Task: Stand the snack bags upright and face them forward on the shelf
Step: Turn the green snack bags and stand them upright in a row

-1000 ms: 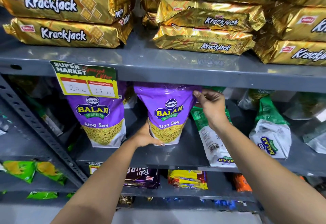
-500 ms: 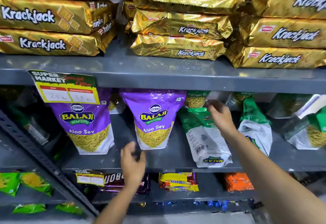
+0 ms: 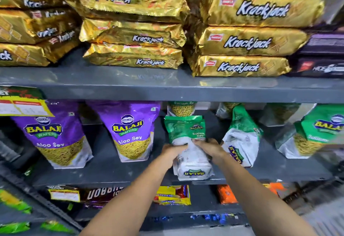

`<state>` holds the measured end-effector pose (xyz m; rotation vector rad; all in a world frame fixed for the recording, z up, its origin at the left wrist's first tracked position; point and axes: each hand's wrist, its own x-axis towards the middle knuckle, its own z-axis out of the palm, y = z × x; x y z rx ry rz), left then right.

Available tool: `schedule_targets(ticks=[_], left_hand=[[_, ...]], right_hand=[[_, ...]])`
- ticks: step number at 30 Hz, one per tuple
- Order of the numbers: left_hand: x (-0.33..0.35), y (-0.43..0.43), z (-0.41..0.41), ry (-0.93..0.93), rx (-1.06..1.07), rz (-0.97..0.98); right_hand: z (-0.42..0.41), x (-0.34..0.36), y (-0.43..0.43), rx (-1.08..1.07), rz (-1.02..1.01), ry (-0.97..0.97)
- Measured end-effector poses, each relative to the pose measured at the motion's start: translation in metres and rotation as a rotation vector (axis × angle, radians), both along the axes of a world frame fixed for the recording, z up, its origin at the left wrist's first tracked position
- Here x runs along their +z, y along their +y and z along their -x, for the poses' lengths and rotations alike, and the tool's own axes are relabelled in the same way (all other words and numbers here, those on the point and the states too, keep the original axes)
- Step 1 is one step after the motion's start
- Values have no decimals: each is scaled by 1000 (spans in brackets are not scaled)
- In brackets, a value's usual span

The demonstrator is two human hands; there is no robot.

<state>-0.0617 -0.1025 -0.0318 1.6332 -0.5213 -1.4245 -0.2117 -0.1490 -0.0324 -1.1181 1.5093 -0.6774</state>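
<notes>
On the middle grey shelf [image 3: 115,172] stand two purple Balaji Aloo Sev bags, one at the left [image 3: 54,135] and one beside it [image 3: 133,131], both upright with their fronts forward. To their right a green and white Ratlami Sev bag [image 3: 188,133] shows its back, with the logo upside down near its bottom. My left hand [image 3: 172,154] and my right hand [image 3: 210,147] grip this bag at its middle from either side. Further right another green bag [image 3: 242,139] leans sideways, and one more [image 3: 316,131] faces forward at a tilt.
Gold Krackjack packs [image 3: 243,38] are stacked on the shelf above. A yellow price tag [image 3: 22,103] hangs from that shelf's edge at the left. More green bags [image 3: 182,107] lie behind. The lower shelf holds yellow [image 3: 173,194] and orange [image 3: 226,194] packs.
Both hands have let go of the second purple bag, which now stands upright. They moved right and took hold of the green Ratlami Sev bag. The camera shifted right.
</notes>
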Motion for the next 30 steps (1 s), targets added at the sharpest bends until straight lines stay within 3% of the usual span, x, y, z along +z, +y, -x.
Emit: schedule_targets(ticks=[3,6,10,15,21,25,30], left_hand=[[6,2,4,-63,-31,41],[13,0,5,-83,-36,202],[20,-9,3,-269,7,356],[27,-34,-3,-528,9,540],[9,-49,0,-533,18,476],[-9,-33,20,-450,167,343],[-23,-7,64,-276,350,299]], right_hand=[[7,6,2,-43,46,-65],[11,17,4,-43,116,-174],[10,35,-8,-51,243,-255],[4,49,-31,-46,405,-143],[0,41,-41,27,430,12],[4,48,-36,104,377,-294],[14,63,-44,-57,225,-640]])
